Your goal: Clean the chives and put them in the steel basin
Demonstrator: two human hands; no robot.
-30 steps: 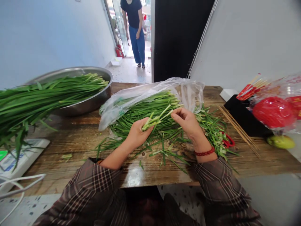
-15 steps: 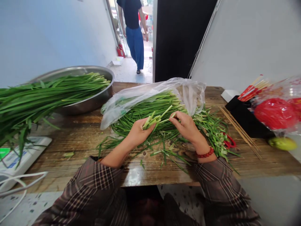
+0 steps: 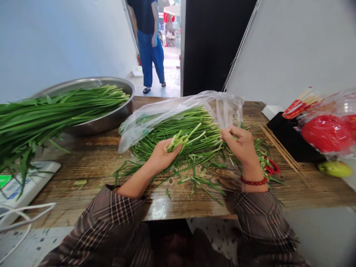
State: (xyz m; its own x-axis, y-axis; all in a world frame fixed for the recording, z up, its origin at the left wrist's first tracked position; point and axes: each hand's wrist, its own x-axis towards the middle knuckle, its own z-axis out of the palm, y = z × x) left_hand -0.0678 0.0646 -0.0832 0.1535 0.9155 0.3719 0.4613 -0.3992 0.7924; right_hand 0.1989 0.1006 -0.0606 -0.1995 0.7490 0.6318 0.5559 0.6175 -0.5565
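A small bunch of green stalks (image 3: 178, 141) is gripped in my left hand (image 3: 164, 155), pale cut ends pointing up and right. My right hand (image 3: 240, 144) is closed in a pinch at the right end of the pile; whatever lies between its fingertips is too small to make out. Beneath and behind both hands, a large pile of green chives (image 3: 183, 124) rests partly under a clear plastic bag (image 3: 167, 105). Loose leaves and trimmings (image 3: 198, 181) are scattered in front of the pile, and more lie under my right wrist.
A metal basin (image 3: 108, 120) heaped with long chives stands at the left, beside a white scale (image 3: 41, 178) and cable. At the right are thin sticks (image 3: 286, 155), a black box (image 3: 294, 144), red scissors handles (image 3: 272, 167) and a red bundle (image 3: 326, 133). A person (image 3: 151, 48) stands in the doorway.
My right hand has moved right, away from the stalks in my left hand, which has stayed nearly in place. The person in the doorway has shifted left.
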